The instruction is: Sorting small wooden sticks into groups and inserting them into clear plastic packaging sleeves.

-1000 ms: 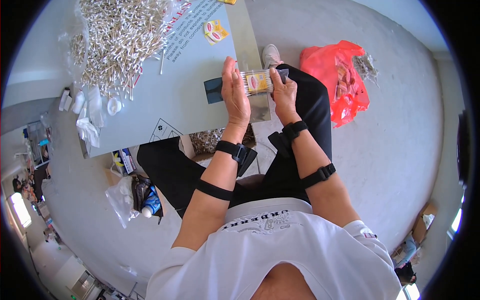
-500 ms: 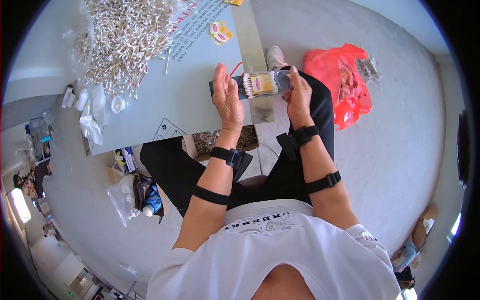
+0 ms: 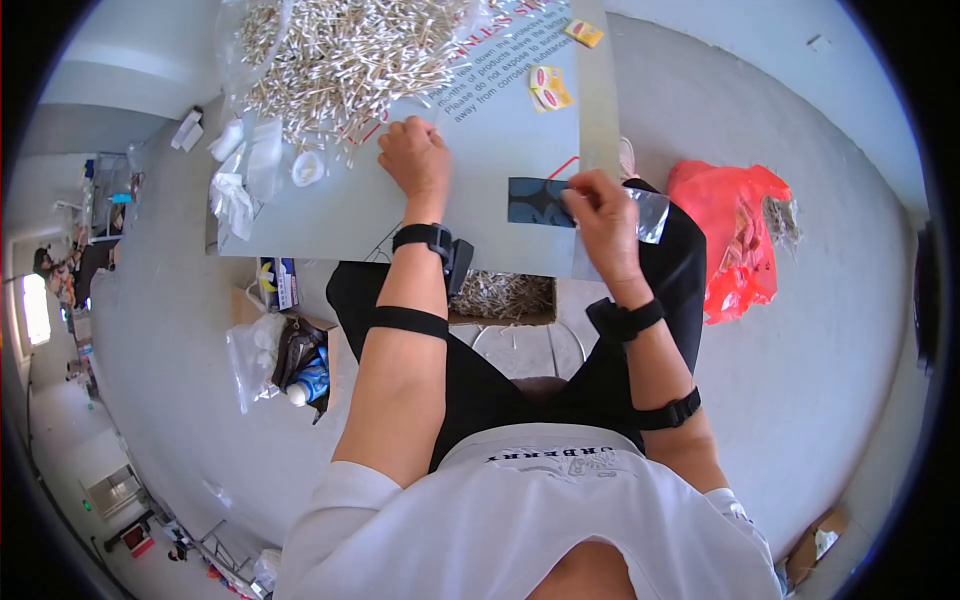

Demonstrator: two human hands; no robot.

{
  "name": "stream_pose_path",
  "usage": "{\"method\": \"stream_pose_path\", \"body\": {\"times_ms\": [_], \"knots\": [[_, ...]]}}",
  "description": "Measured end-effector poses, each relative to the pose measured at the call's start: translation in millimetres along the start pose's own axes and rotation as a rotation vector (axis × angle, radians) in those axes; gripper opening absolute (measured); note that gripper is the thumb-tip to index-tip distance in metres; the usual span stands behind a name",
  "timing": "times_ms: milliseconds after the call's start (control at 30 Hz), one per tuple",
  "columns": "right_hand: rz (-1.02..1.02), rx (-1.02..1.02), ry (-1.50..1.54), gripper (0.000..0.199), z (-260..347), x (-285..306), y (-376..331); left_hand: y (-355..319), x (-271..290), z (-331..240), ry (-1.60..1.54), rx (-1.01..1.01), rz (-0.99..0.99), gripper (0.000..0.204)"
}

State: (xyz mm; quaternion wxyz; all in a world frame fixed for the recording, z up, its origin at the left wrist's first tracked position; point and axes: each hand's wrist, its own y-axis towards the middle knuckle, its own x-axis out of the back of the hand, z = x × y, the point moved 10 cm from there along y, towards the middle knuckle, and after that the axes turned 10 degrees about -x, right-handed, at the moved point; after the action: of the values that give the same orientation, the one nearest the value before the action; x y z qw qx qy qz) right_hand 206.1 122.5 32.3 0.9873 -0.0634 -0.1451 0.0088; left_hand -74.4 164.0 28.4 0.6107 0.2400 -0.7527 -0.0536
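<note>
Black buckled straps [image 3: 422, 236] just behind left hand [image 3: 415, 165] and right hand [image 3: 607, 225], black trousers [image 3: 365, 290], white short-sleeved shirt [image 3: 500, 520] farther back

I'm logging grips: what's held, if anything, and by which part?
Cannot tell: the left hand hides any grip; the right hand overlaps clear film, hold unclear.

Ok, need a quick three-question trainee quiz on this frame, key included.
1. Which hand is nearer the heap of cotton swabs?
2. True or false: the red plastic bag lies on the floor, on the person's right.
3. The flat rectangle by the right hand is: A white, B yellow, C dark blue.

Key:
1. The left hand.
2. True.
3. C.
</note>
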Motion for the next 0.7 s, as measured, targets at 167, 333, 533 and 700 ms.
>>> {"method": "stream_pose_path", "body": {"times_ms": [167, 333, 533, 700], "knots": [[0.017, 0.160, -0.205, 0.020, 27, -62, 26, -37, 1, -42, -0.160, -0.270, 0.119, 0.013], [-0.016, 0.346, -0.444, 0.017, 37, -100, 42, -19, 13, -10, -0.541, -0.301, 0.076, 0.033], [0.046, 0.310, -0.364, 0.009, 31, -101, 34, 69, 23, 10, -0.063, -0.353, -0.141, 0.038], [0.041, 0.315, -0.346, 0.008, 34, -101, 34, 117, 9, 9, 0.011, -0.434, -0.101, 0.020]]}}
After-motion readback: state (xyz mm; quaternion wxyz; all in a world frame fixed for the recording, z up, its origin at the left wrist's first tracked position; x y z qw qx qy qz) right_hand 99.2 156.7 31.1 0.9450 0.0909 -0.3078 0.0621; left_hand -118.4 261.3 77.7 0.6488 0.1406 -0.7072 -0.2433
